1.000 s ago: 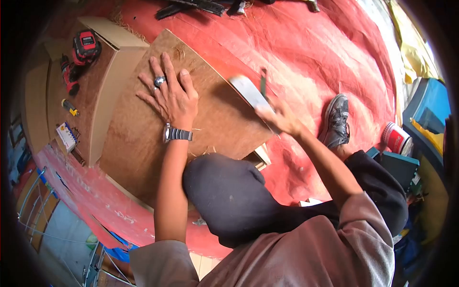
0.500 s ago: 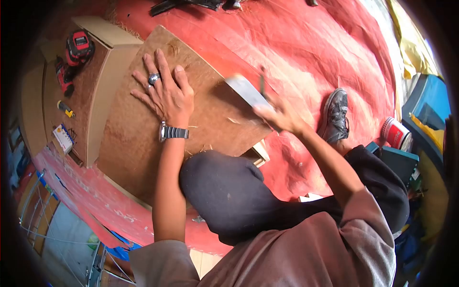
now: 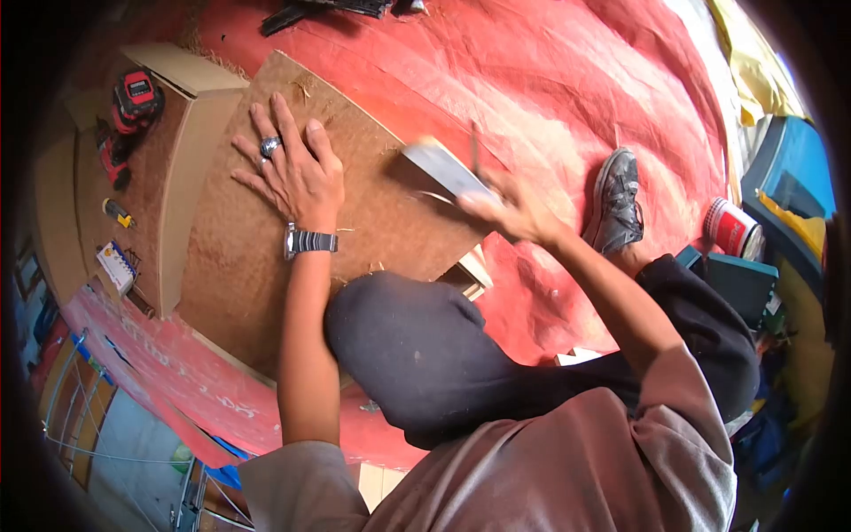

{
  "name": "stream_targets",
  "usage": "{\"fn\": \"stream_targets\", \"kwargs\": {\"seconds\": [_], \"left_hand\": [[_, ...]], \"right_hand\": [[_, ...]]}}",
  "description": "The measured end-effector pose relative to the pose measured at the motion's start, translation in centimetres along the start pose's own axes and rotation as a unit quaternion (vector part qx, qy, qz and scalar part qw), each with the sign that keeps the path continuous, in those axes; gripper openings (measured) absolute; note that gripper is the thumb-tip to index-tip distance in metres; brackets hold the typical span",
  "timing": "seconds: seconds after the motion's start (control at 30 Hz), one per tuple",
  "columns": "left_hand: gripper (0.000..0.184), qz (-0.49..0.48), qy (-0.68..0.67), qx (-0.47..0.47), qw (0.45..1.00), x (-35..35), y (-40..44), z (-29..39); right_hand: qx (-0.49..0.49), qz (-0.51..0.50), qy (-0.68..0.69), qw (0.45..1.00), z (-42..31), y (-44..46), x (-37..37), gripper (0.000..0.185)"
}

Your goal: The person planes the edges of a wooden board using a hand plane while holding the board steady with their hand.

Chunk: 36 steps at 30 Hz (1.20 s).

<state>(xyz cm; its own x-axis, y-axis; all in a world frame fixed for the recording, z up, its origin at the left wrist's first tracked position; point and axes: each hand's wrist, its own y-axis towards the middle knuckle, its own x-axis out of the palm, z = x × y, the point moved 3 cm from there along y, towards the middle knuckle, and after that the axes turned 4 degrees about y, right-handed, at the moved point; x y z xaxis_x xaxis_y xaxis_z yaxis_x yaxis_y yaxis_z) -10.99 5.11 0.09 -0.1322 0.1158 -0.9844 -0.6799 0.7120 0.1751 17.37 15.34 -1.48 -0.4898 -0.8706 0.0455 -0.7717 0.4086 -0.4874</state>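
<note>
My left hand (image 3: 297, 173), with a ring and a wristwatch, lies flat with fingers spread on a brown wooden panel (image 3: 230, 230). Around the rear of a hand plane (image 3: 443, 168) with a pale grey face, my right hand (image 3: 510, 208) is closed. The plane is tilted along the panel's right edge and blurred by motion. A thin curled shaving hangs beside it, and more shavings lie on the panel. My knee rests against the panel's near side.
At the left, a red and black cordless drill (image 3: 137, 97), a yellow-handled tool (image 3: 117, 213) and a small box (image 3: 115, 268) lie on another wooden piece. A red and white can (image 3: 731, 229) and a blue container (image 3: 789, 173) stand right, beyond my shoe (image 3: 618, 204). Red sheeting (image 3: 532, 89) covers the floor.
The whole view has shifted slightly, so things appear further left. My right hand and the plane remain at the panel's right edge. A curled shaving now shows beside the plane.
</note>
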Motion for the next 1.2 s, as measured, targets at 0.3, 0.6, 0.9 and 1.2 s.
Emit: {"fn": "stream_targets", "kwargs": {"seconds": [0.3,0.6,0.9,1.2], "left_hand": [[0.063,-0.003,0.001,0.003,1.0,0.2,0.2,0.0],[0.063,-0.004,0.016,0.003,1.0,0.2,0.3,0.1],[0.063,-0.003,-0.004,0.004,1.0,0.0,0.3,0.3],[0.063,-0.02,0.006,-0.004,1.0,-0.3,0.4,0.4]], "right_hand": [[-0.086,0.028,-0.082,0.993,-4.3,9.5,2.0,0.076],[-0.077,0.023,-0.054,0.995,-4.5,7.0,1.4,0.077],[0.023,-0.02,-0.063,0.998,1.7,-4.1,-0.9,0.075],[0.021,-0.018,0.045,0.999,-6.3,15.7,2.7,0.077]]}}
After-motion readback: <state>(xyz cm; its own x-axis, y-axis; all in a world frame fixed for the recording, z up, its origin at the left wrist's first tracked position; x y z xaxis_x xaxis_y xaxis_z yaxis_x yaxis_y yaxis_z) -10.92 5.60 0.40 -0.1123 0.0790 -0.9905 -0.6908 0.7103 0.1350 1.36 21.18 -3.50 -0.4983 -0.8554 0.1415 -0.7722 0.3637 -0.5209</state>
